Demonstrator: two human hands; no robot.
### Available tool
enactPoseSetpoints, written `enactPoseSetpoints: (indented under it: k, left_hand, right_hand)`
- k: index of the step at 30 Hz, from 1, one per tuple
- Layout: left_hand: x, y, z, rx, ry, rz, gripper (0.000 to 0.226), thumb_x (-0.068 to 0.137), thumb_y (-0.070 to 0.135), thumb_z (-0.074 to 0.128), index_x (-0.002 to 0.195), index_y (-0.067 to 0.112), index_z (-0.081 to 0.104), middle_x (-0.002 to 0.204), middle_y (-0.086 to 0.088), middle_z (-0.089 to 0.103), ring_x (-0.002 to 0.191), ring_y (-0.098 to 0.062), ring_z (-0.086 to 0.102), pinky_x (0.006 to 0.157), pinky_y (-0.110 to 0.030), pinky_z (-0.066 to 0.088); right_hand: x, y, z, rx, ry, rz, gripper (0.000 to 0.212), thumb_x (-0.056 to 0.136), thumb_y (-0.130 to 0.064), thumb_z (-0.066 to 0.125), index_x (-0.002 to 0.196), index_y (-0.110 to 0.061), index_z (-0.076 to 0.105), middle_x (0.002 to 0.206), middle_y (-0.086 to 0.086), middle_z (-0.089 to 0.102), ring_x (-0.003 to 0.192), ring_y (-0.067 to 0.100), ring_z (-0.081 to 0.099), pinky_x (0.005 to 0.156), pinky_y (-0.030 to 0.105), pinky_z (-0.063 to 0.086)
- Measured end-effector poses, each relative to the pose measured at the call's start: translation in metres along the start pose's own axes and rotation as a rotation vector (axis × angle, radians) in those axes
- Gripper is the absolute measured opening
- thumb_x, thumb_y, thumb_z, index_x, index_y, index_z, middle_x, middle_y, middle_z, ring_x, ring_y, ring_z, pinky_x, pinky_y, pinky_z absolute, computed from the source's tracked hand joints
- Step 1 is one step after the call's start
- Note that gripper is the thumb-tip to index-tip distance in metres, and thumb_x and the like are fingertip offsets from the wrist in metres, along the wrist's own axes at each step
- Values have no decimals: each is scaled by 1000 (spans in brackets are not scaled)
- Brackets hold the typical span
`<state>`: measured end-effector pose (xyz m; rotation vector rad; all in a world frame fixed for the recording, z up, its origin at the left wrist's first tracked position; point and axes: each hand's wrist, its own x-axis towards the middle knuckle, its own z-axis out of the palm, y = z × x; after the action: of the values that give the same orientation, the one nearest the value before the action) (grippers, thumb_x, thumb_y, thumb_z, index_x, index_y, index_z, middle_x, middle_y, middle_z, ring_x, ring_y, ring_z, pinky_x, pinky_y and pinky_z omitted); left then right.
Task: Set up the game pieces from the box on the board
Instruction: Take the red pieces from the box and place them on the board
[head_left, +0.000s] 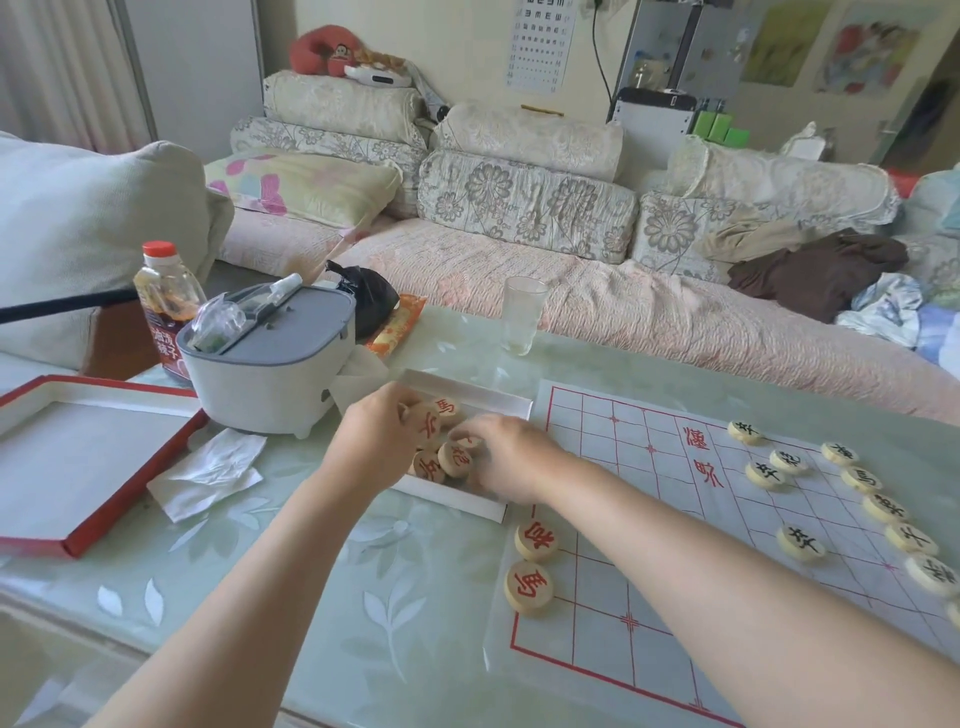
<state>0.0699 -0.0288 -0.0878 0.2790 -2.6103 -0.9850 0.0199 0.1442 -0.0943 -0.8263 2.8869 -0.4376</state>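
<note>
Black pieces (802, 540) line the board's (613, 410) three o'clock side, but only two red pieces (530, 584) stand at nine. I judge it about half done. In the box (483, 389) at eleven, my left hand (374, 441) pinches another red one, and I can't tell my right hand's (511, 457) grip.
</note>
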Motion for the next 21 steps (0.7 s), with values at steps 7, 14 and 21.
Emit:
enactPoseSetpoints:
  k: [7,14,21]
  left_hand:
    - [2,-2,1,16,-43,-19,15,92,25,51,100,20,62,94,3,62,84,-18,58,68,-29,49]
    - [14,21,27,23,-87,-25,18,93,23,49,106,20,62,103,1,62,91,-18,54,75,-28,46]
    - [20,68,72,-104,-183,7,20,94,28,53,110,20,63,94,4,61,84,-17,58,69,-26,49]
  right_hand:
    - [9,1,11,-78,4,-97,59,87,-21,67,138,-41,44,141,-10,52,124,19,54,93,32,47]
    - [-4,36,-13,74,304,-45,40,87,-40,68,122,-30,51,121,-8,63,105,17,61,79,32,48]
    - [-15,141,-40,128,391,262,25,86,-41,65,109,-30,62,113,-4,64,105,19,60,88,35,50]
